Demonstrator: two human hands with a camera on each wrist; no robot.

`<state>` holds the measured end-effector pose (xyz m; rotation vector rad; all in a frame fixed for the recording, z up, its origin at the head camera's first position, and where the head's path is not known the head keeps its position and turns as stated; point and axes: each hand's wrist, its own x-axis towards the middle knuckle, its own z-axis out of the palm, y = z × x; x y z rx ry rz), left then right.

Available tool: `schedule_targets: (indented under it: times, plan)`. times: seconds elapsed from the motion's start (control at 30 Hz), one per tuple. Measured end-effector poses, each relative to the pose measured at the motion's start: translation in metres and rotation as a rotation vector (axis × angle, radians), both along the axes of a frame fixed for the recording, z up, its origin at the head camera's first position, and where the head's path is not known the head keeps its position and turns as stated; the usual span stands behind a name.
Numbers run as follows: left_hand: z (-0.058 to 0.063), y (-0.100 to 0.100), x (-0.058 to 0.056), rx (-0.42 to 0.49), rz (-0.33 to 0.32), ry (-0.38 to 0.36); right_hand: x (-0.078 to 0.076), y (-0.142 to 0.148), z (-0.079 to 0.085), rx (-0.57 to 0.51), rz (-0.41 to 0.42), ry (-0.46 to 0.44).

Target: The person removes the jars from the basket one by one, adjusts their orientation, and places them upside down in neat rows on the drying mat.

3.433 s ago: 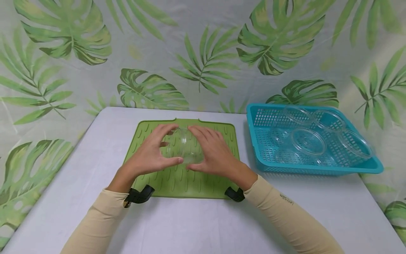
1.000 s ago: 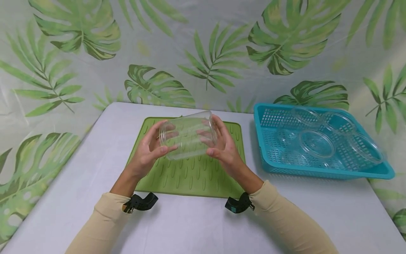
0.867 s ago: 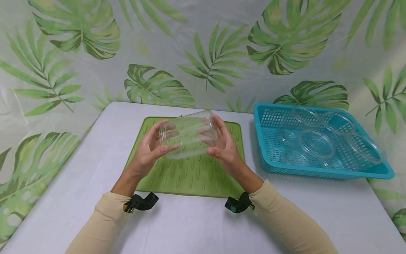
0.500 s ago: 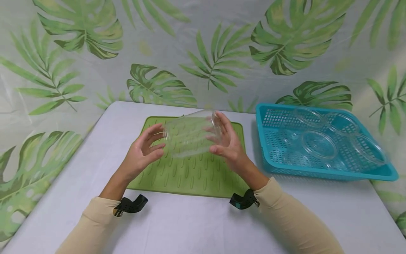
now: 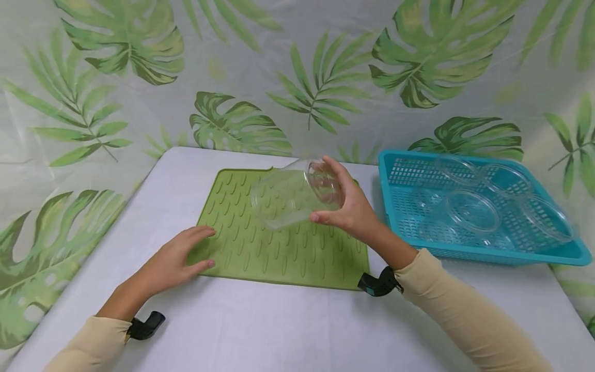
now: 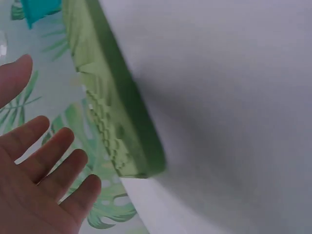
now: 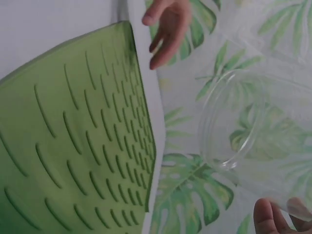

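Note:
Over the green ridged mat [image 5: 279,253], my right hand [image 5: 355,212] grips a clear, see-through jar [image 5: 283,199] by its right end, thumb below and fingers around the back. The jar is tilted on its side, its left end lower and pointing left. In the right wrist view its ringed end [image 7: 234,119] faces the left hand, and only a few right fingertips [image 7: 265,219] show. My left hand [image 5: 169,263] holds nothing, beside the mat's left edge with its fingers spread; in the left wrist view that palm [image 6: 29,195] is bare.
To the right stands a turquoise mesh basket [image 5: 483,253] holding several more clear jars [image 5: 473,211]. A white cloth [image 5: 260,330] covers the table, and a leaf-print curtain [image 5: 260,62] hangs behind it.
Both hands held the jar earlier. The left hand has let go and moved down and left. The right hand, still gripping the jar, has shifted slightly right and turned it.

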<state>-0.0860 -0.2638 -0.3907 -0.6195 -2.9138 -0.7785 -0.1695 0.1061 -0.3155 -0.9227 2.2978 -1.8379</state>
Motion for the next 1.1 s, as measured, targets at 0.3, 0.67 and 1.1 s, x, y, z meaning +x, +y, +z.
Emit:
schedule_targets:
  times: [0.3, 0.67, 1.1]
  plan:
    - [-0.009, -0.006, 0.004, -0.136, -0.044, -0.079, -0.007, 0.005, 0.023, 0.181, -0.009, 0.049]
    - [-0.011, -0.010, 0.005, -0.205, -0.067, -0.067, -0.016, 0.011, 0.043, 0.330, -0.029, 0.044]
    - [-0.015, -0.010, 0.006, -0.210, -0.068, -0.044, -0.025, 0.007, 0.058, 0.398, -0.026, 0.061]
